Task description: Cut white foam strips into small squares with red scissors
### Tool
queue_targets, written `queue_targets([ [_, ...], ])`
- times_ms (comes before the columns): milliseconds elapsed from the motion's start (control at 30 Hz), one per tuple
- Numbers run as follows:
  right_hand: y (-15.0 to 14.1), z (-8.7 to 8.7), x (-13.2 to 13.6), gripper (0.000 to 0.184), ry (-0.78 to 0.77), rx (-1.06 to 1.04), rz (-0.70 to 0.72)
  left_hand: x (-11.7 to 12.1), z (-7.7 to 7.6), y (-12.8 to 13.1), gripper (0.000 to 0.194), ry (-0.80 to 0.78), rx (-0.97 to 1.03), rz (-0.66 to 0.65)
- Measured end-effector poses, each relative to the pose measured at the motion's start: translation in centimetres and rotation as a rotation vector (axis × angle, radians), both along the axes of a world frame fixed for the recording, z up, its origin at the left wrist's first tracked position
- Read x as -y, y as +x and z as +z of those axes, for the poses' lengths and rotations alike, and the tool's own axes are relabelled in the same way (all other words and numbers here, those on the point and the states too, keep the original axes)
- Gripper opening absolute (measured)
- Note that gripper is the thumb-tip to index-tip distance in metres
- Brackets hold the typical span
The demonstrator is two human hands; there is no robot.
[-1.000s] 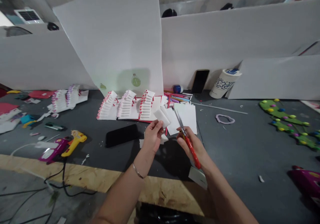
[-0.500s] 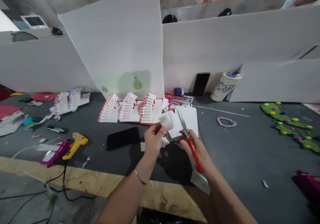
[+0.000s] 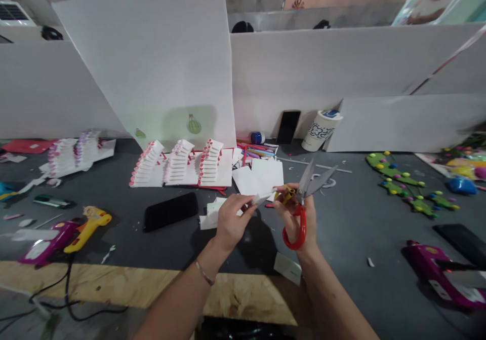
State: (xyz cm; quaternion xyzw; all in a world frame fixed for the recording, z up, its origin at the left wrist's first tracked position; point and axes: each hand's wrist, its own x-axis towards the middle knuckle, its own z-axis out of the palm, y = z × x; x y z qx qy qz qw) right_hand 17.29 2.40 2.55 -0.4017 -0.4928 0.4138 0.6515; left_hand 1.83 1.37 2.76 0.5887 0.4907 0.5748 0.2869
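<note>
My left hand (image 3: 233,221) pinches a small piece of white paper (image 3: 261,198) between thumb and fingers. In my right hand (image 3: 298,211) is a pair of scissors (image 3: 312,182) with red and yellow handles, blades spread and pointing up and away. My right fingertips come up close to the paper's edge; whether they touch it I cannot tell. White paper sheets (image 3: 261,177) lie on the dark table beyond my hands. More small white cut pieces (image 3: 209,219) are to the left of my left hand.
Three stacks of folded paper strips (image 3: 176,165) stand before a tall white board (image 3: 159,61). A black phone (image 3: 170,211) lies left of my hands; a yellow glue gun (image 3: 89,227) is farther left. A white cup (image 3: 321,131) leans near the divider, with green pompom-studded shapes (image 3: 395,173) rightward.
The scissors have swung from nearly closed, beside the paper, to spread blades turned rightward in my right hand. My hands are closer together, and the paper is now tilted nearly edge-on. The view has shifted right.
</note>
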Motion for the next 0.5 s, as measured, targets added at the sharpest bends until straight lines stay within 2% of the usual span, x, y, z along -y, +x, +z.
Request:
queue_targets([
  [333, 0.2, -0.6, -0.3, 0.038, -0.022, 0.030, 0.005, 0.3, 0.2, 0.4, 0.011, -0.071, 0.031, -0.066],
  [433, 0.3, -0.9, -0.3, 0.036, -0.037, 0.014, 0.007, -0.2, -0.1, 0.3, 0.010, -0.164, 0.140, -0.067],
  [500, 0.5, -1.1, -0.3, 0.033, -0.064, 0.029, 0.023, -0.8, -0.3, 0.1, 0.014, -0.267, 0.317, -0.030],
])
